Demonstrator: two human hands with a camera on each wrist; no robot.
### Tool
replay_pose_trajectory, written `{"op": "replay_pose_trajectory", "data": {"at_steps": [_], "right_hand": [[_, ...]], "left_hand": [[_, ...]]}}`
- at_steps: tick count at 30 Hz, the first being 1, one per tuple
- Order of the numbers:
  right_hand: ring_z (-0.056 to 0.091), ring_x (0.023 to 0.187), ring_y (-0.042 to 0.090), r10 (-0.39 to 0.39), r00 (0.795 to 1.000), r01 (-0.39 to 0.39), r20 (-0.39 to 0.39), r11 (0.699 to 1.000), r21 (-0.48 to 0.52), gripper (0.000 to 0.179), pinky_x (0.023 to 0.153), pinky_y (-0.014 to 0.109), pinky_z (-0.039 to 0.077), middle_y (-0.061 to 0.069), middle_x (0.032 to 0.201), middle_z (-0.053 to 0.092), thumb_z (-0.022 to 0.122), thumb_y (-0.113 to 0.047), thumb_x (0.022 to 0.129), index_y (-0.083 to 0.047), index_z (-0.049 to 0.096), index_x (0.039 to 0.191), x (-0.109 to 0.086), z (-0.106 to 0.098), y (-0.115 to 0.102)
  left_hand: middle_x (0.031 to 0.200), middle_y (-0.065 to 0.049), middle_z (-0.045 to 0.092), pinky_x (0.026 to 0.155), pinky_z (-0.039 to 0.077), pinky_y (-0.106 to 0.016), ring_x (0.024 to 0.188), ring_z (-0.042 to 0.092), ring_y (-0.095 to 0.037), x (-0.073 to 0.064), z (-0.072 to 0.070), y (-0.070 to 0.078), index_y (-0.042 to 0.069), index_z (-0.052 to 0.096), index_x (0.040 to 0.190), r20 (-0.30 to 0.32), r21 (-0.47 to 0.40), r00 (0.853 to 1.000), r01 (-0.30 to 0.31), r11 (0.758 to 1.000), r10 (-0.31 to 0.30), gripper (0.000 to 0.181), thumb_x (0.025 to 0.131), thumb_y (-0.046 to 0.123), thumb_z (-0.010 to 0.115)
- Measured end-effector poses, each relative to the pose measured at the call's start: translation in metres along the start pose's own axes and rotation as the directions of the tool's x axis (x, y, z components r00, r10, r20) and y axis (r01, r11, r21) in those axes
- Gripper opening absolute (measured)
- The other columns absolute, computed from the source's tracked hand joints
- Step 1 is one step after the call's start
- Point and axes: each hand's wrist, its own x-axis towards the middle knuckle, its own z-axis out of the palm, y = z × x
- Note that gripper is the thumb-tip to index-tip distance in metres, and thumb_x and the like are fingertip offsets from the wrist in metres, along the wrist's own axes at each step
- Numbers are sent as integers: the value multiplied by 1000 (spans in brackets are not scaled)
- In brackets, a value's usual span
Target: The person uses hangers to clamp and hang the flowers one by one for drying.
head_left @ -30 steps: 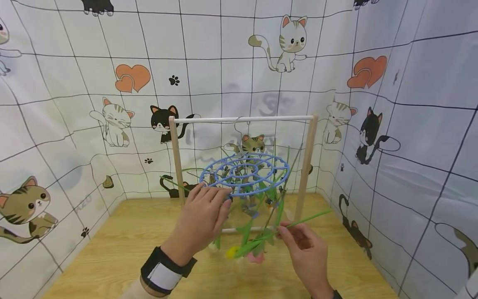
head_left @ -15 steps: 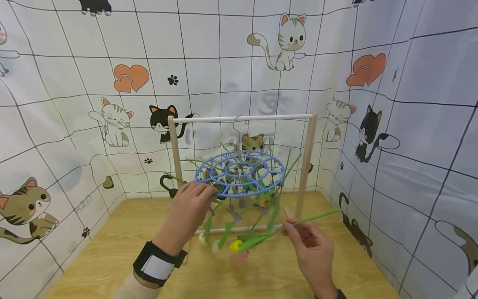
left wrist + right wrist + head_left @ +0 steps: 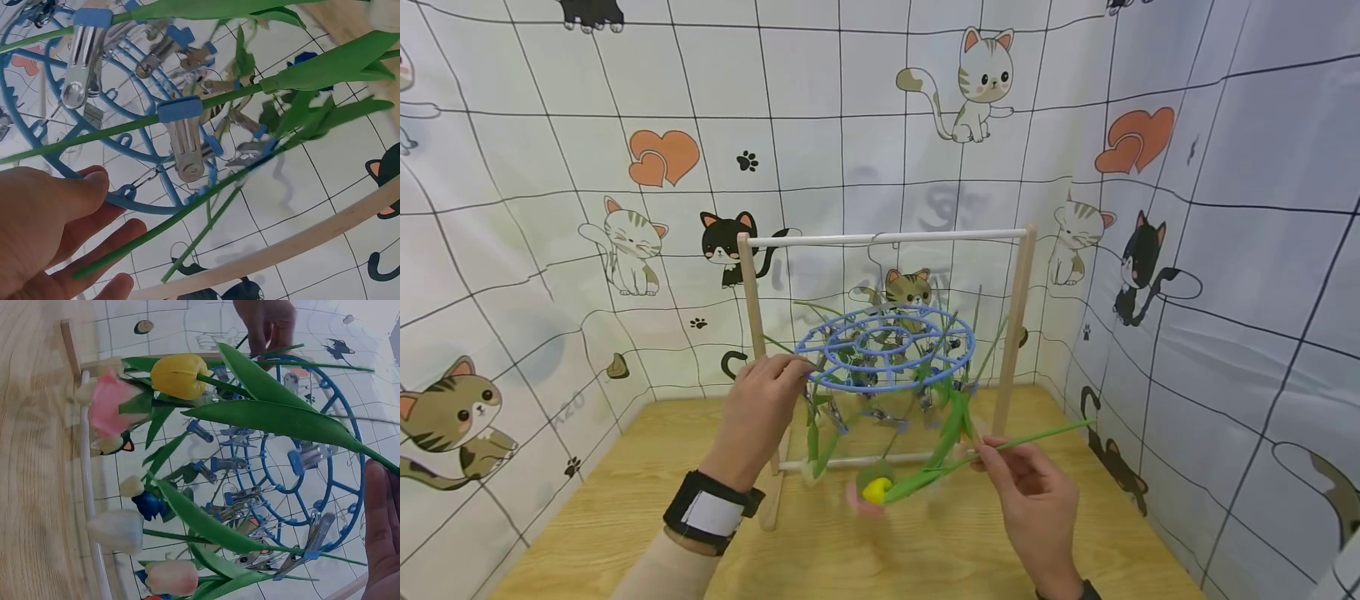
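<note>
A blue round clip hanger (image 3: 880, 389) hangs from a rack, tilted toward me. My left hand (image 3: 763, 408) pinches its left rim between thumb and forefinger, as the left wrist view shows. Metal clips with blue tips (image 3: 181, 144) hold green flower stems around the ring. In my right hand (image 3: 1030, 500) is the stem of a yellow artificial tulip (image 3: 179, 376), pinched by thumb and fingers, its head pointing left and down. Behind it in the right wrist view hangs a pink flower (image 3: 109, 406). A white tulip (image 3: 117, 531), a pale pink tulip (image 3: 172, 577) and a blue flower (image 3: 150, 506) also hang there.
The rack has a white top bar (image 3: 955, 237), wooden posts (image 3: 1018, 325) and a white lower bar (image 3: 850, 462). It stands on a wood-grain table (image 3: 625, 475). Cat-patterned cloth (image 3: 835, 100) encloses the back and sides.
My left hand has moved left and slightly up along with the rim, and the hanger has turned, swinging its flowers. The right hand has shifted slightly right with the yellow tulip.
</note>
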Motion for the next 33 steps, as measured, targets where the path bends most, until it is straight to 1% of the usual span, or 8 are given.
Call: {"op": "replay_pose_trajectory", "data": {"at_steps": [5, 10, 15, 22, 25, 29, 31, 33], "right_hand": [[70, 76, 25, -11, 1000, 11, 1, 998, 59, 21, 72, 27, 58, 32, 97, 66, 62, 24, 86, 12, 66, 103, -1, -2, 4], [70, 76, 28, -8, 1000, 7, 2, 998, 70, 21, 72, 28, 58, 32, 97, 66, 62, 24, 86, 13, 66, 103, -2, -2, 6], [71, 76, 26, -1, 1000, 1, 5, 999, 52, 20, 73, 28, 58, 32, 96, 66, 63, 23, 86, 12, 66, 102, -3, -2, 6], [71, 76, 25, -1, 1000, 0, 9, 999, 42, 20, 73, 28, 58, 30, 94, 67, 63, 22, 86, 12, 67, 103, -3, -1, 7], [71, 76, 25, 9, 1000, -10, 8, 999, 32, 20, 73, 29, 59, 31, 94, 67, 64, 22, 86, 11, 67, 103, -3, 0, 6], [71, 76, 27, 10, 1000, -11, 14, 999, 49, 19, 72, 30, 59, 34, 94, 65, 64, 22, 86, 12, 67, 102, -2, 4, 5], [71, 76, 28, 10, 1000, -11, 22, 999, 50, 19, 73, 30, 59, 33, 93, 65, 64, 22, 86, 11, 67, 101, -1, 7, 4], [71, 76, 29, 10, 999, -12, 32, 998, 57, 19, 73, 30, 59, 33, 93, 65, 64, 22, 86, 11, 66, 101, 0, 9, 4]], "left_hand": [[105, -7, 68, 87, 53, -51, 94, 66, -31, 0, 7, -10, 9, 69, 107, -40, 4, 999, 14, 1000, -14, 21, 88, 3, 77], [107, -7, 69, 89, 52, -52, 97, 66, -32, -1, 9, -16, 9, 70, 109, -27, 10, 999, 42, 999, -42, 23, 88, 2, 77], [114, -10, 68, 97, 47, -54, 100, 64, -34, -3, 10, -20, 8, 69, 119, -31, 12, 998, 56, 998, -56, 36, 86, -1, 78], [132, -21, 59, 102, 41, -61, 113, 59, -40, -14, 1, -17, 1, 55, 139, -83, 9, 981, 175, 985, -173, 57, 87, 1, 76], [122, -22, 59, 90, 49, -56, 103, 59, -38, -24, -7, -9, -3, 55, 133, -101, -6, 962, 254, 967, -253, 47, 92, 9, 72], [93, -11, 54, 62, 49, -40, 77, 54, -26, -38, -16, 8, 1, 58, 106, -139, -38, 931, 337, 941, -339, 23, 96, 18, 68], [84, -5, 52, 56, 49, -33, 70, 53, -19, -42, -18, 21, 5, 58, 95, -159, -83, 933, 312, 946, -322, 16, 97, 19, 66], [80, 1, 52, 52, 48, -26, 65, 52, -13, -44, -19, 38, 8, 58, 89, -181, -161, 949, 232, 959, -259, 13, 96, 16, 66]]}}
